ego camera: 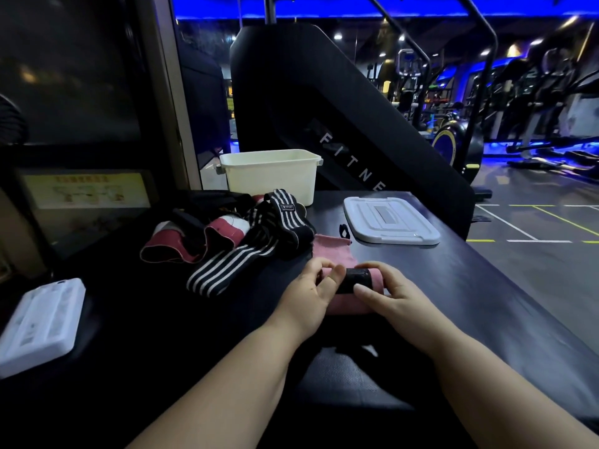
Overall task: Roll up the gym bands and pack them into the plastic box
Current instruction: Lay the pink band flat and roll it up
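If either pinch slackens, the half-wound pink band [334, 252] could spring open, as its loose tail lies flat behind. The left hand [308, 290] and right hand [392, 294] both curl fingers and thumbs tight round the roll, centre frame. Further up lie unrolled striped bands [233, 264], the lid [389, 218] and the open plastic box [269, 179].

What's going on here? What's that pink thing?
A person is rolling up a pink band on the dark table. The left hand and the right hand both pinch the rolled end, and the rest of the band lies flat behind it. A heap of other bands lies unrolled to the left. The white box stands open at the back, with its lid on the table to its right. What is inside the box cannot be seen.
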`<state>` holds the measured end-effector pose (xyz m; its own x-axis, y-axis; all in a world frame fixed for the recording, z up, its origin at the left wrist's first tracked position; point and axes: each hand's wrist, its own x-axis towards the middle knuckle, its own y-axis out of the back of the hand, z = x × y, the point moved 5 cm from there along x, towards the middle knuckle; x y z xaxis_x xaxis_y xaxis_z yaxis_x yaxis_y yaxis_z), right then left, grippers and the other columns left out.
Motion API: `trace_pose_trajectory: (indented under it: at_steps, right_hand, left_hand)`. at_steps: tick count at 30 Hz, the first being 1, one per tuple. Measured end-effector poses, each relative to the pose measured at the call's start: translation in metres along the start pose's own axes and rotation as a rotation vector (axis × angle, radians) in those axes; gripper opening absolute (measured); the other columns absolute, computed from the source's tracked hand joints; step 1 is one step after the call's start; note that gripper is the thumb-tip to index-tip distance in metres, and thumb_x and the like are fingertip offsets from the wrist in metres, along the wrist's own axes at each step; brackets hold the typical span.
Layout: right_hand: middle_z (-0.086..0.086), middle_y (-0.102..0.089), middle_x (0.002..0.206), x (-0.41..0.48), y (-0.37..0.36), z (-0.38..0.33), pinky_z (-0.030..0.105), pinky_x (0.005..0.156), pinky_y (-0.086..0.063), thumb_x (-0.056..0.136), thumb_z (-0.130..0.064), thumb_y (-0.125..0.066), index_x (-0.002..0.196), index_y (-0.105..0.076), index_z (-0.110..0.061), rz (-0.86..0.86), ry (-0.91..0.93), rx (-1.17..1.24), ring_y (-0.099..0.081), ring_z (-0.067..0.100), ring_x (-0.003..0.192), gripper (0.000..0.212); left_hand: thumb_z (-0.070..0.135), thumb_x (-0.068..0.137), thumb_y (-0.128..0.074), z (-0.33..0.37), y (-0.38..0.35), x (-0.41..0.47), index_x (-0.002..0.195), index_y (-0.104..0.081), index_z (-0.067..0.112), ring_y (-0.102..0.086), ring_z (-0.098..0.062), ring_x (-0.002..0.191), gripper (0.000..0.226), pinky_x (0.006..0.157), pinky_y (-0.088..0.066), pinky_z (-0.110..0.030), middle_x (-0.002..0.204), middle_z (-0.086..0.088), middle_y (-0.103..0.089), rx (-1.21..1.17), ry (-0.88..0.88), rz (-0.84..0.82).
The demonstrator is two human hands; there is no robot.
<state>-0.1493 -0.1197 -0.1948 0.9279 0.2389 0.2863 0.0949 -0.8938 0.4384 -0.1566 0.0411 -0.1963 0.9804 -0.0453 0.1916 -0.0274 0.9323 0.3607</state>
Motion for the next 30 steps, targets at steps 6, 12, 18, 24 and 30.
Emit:
trace_pose_trajectory:
  at_steps: [6,12,18,24,30]
  right_hand:
    - [-0.005,-0.066,0.104,0.0002,-0.0033,-0.0013,0.017,0.077,-0.048,0.089,-0.03,-0.066,0.112,-0.053,-0.04,-0.004,-0.003,0.05,-0.063,-0.001,0.083,0.028]
    - [-0.01,-0.068,0.094,-0.0017,-0.0035,-0.0049,0.018,0.079,-0.048,0.092,-0.035,-0.061,0.104,-0.052,-0.047,-0.007,-0.009,0.026,-0.064,0.006,0.088,0.02]
    - [-0.006,-0.068,0.109,0.0005,-0.0047,-0.0028,0.03,0.09,-0.052,0.089,-0.027,-0.067,0.106,-0.062,-0.036,-0.017,0.03,0.111,-0.065,0.01,0.101,0.02]
    - [-0.002,-0.065,0.099,0.0018,-0.007,-0.0024,0.019,0.078,-0.049,0.09,-0.032,-0.062,0.11,-0.049,-0.038,-0.008,0.005,0.105,-0.059,0.001,0.078,0.025]
    - [-0.013,-0.061,0.096,0.0059,-0.0048,-0.0053,0.003,0.071,-0.039,0.093,-0.033,-0.059,0.102,-0.052,-0.041,0.041,-0.005,-0.019,-0.055,-0.005,0.082,0.014]
  left_hand:
    - [0.033,0.095,-0.058,0.0027,0.0044,-0.0031,0.128,-0.053,0.025,-0.047,-0.006,0.12,0.034,0.107,-0.036,-0.026,0.127,0.009,-0.051,0.015,-0.078,0.022]
    - [0.04,0.099,-0.049,0.0026,-0.001,-0.0024,0.123,-0.051,0.027,-0.058,-0.019,0.111,0.028,0.101,-0.045,-0.04,0.119,-0.004,-0.06,0.019,-0.071,-0.008]
    - [0.043,0.099,-0.047,0.0006,-0.0003,0.0018,0.115,-0.054,0.028,-0.059,-0.016,0.102,0.024,0.094,-0.048,-0.031,0.107,0.003,-0.061,-0.001,-0.033,0.011]
    - [0.042,0.098,-0.05,-0.001,0.0014,0.0041,0.102,-0.062,0.02,-0.054,-0.011,0.096,0.025,0.085,-0.04,-0.023,0.095,0.008,-0.059,0.034,0.006,0.109]
    - [0.042,0.084,-0.05,0.0019,0.001,-0.0019,0.126,-0.052,0.03,-0.045,-0.004,0.124,0.043,0.11,-0.034,-0.026,0.134,0.008,-0.048,0.008,-0.103,-0.007]
